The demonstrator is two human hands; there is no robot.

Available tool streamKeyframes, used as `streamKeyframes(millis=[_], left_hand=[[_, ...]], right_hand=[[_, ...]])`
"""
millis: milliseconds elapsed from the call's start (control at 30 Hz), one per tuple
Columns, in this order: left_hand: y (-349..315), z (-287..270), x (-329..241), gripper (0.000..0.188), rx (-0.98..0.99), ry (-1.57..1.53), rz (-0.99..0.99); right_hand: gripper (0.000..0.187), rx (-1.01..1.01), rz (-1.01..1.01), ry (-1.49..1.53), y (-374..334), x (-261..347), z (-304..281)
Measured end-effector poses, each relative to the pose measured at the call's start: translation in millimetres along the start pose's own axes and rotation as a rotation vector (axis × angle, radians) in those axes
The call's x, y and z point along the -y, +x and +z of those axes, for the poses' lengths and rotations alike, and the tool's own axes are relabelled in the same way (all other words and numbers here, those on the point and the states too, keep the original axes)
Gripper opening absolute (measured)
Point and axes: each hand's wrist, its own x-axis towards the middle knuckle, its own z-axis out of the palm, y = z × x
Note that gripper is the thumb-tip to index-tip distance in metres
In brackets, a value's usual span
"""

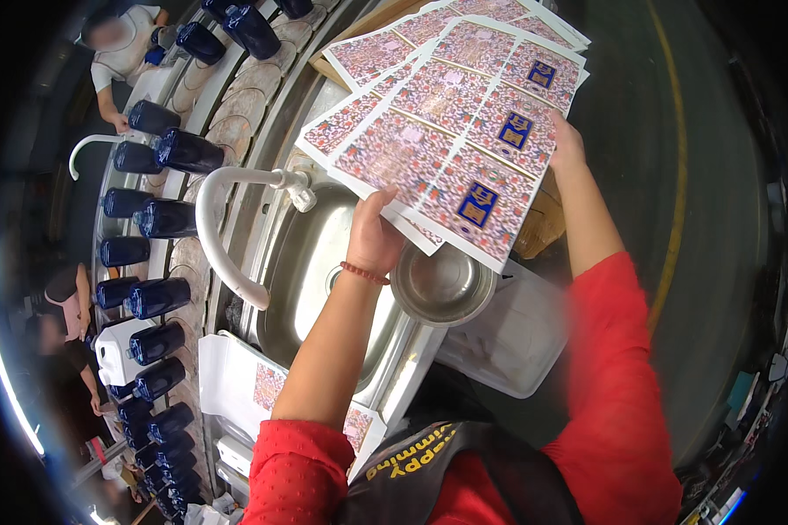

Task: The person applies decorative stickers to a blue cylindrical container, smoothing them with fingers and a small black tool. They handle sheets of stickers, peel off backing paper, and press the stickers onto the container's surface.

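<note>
A large white-edged sheet printed with floral panels and blue labels (446, 131) is held out in front of me, tilted, over the far end of the sink. My left hand (378, 232) grips its near left corner, thumb on top and the fingers hidden beneath. On the right edge, my right hand (566, 144) holds the sheet with the fingers partly behind it. More printed sheets of the same pattern (372, 57) lie under and beyond it; how many my hands hold cannot be told. A metal bowl (444, 282) stands just below the sheet's near edge.
A steel sink (284, 302) with a curved white faucet (214, 227) is at the left. Beyond it, a conveyor carries several dark blue jars (188, 150). Two people (127, 52) work across it. A whitish plastic bin (521, 341) sits right of the sink; cut sheets (236, 372) lie nearer me.
</note>
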Motion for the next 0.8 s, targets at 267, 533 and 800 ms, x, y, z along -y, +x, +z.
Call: streamKeyframes(millis=[267, 533, 800], left_hand=[[-13, -4, -2, 0.038, -0.145, 0.072, 0.01], [-32, 0, -17, 0.035, -0.111, 0.27, 0.087], [-133, 1, -36, 0.062, 0.166, 0.212, 0.023]], right_hand=[[0.046, 0.183, 0.01, 0.059, -60, -15, 21], [0.049, 0.331, -0.167, 0.01, -109, -15, 12], [0.054, 0.382, -0.295, 0.276, -160, 82, -100]])
